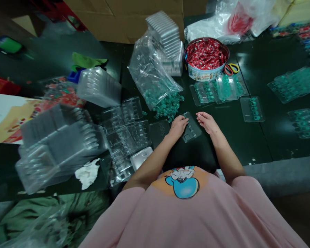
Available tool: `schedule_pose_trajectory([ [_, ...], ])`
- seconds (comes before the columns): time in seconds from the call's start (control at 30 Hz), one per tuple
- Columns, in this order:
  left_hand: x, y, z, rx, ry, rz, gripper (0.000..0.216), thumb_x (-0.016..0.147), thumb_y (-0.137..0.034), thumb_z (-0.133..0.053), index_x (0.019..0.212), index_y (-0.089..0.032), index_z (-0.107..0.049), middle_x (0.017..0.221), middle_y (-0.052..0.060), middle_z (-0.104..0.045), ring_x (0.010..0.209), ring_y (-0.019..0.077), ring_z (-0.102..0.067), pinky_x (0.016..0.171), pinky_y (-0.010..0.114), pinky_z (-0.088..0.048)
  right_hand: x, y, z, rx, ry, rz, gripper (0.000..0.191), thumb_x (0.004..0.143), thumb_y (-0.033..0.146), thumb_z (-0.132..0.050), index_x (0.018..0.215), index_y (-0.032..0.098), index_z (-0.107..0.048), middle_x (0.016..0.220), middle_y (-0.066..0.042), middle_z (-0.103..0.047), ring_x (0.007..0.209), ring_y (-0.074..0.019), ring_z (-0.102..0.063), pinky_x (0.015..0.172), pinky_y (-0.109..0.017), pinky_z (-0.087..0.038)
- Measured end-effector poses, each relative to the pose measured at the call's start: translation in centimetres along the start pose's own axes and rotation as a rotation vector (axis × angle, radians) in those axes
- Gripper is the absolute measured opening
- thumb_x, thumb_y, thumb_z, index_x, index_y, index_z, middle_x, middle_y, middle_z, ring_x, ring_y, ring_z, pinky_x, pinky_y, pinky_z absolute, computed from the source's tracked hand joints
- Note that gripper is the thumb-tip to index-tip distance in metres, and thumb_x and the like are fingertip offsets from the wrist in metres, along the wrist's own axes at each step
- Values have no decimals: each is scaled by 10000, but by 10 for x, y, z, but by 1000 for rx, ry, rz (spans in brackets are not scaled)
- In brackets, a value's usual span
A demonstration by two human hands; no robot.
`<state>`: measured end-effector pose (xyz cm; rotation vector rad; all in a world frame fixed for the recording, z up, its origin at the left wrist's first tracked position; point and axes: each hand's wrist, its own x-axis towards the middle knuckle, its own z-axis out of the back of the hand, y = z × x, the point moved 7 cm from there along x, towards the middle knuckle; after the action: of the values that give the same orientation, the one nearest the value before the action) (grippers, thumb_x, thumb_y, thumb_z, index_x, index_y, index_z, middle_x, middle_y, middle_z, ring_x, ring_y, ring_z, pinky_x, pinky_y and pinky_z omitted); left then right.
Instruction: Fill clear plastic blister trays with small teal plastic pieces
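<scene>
A small clear plastic blister tray [191, 133] with a row of moulded slots lies tilted at the table's near edge, in front of my body. My left hand [178, 126] is closed at its upper left side, fingertips gripping the tray near a bit of green. Just right of the tray, my right hand [207, 122] is raised with thumb and fingers pinched; whatever is between them is too small to make out. Beyond my left hand, a heap of small green plastic pieces [167, 107] spills from a clear bag [151, 70].
Filled trays [226, 89] lie ahead; one tray with a green row [253, 109] sits to the right. Scissors [231, 69] rest beside a round tin [206, 74] of red packets. Empty trays [126, 134] and tall tray stacks [59, 137] occupy the left.
</scene>
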<state>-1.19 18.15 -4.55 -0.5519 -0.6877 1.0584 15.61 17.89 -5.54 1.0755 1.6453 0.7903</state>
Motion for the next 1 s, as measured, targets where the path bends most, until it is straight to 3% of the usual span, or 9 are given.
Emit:
schedule_pose_trajectory([
  [0.13,0,3,-5,-14,4,39,176,878,-245,-575,929,-203,-738,897,74,-616,861,203,-596,817,336,-478,11,6,-10,-98,-9,50,310,689,455,-722,884,221,-663,728,33,-587,587,-74,-458,507,-202,-310],
  [0.3,-2,0,-4,-7,-17,84,195,875,-216,-579,982,-184,-739,932,89,-635,893,215,-616,839,349,-491,54,29,-51,-473,22,303,122,737,284,-679,837,213,-676,727,19,-620,706,-132,-548,720,-276,-443],
  [0.47,-5,-9,6,-27,-9,89,237,840,-188,-632,1058,-176,-724,963,92,-673,876,198,-640,851,338,-514,97,32,-84,-807,-116,301,86,720,227,-722,746,220,-641,693,3,-612,761,-177,-582,815,-327,-444],
  [0.57,-9,-8,23,-87,-103,135,261,830,-206,-653,1082,-177,-716,983,86,-691,812,174,-643,820,327,-524,105,29,-91,-859,-131,293,112,703,208,-719,744,217,-615,696,12,-614,731,-162,-571,794,-320,-455],
  [0.67,-12,3,46,-167,-282,241,222,845,-213,-616,1034,-186,-730,1017,83,-707,856,171,-655,845,322,-521,102,25,-83,-800,-133,292,92,691,193,-683,713,213,-596,694,20,-614,708,-147,-561,781,-312,-463],
  [0.77,-8,19,58,-319,-392,355,231,832,-231,-618,1027,-180,-731,1013,79,-723,923,182,-664,894,333,-514,93,25,-69,-580,-107,295,73,687,217,-654,740,207,-605,703,26,-615,692,-129,-562,746,-287,-463],
  [0.9,2,37,48,-635,-390,536,320,804,-275,-662,1102,-164,-699,1039,86,-725,918,175,-682,876,341,-529,73,23,-62,-268,2,216,180,659,293,-688,799,202,-620,665,41,-585,636,-102,-540,602,-227,-407],
  [1.0,7,35,33,-868,-289,630,342,790,-325,-707,1088,-159,-697,1051,102,-723,912,172,-690,826,317,-538,55,24,-68,-146,121,167,268,635,359,-731,830,206,-629,683,37,-596,639,-97,-537,534,-207,-352],
])
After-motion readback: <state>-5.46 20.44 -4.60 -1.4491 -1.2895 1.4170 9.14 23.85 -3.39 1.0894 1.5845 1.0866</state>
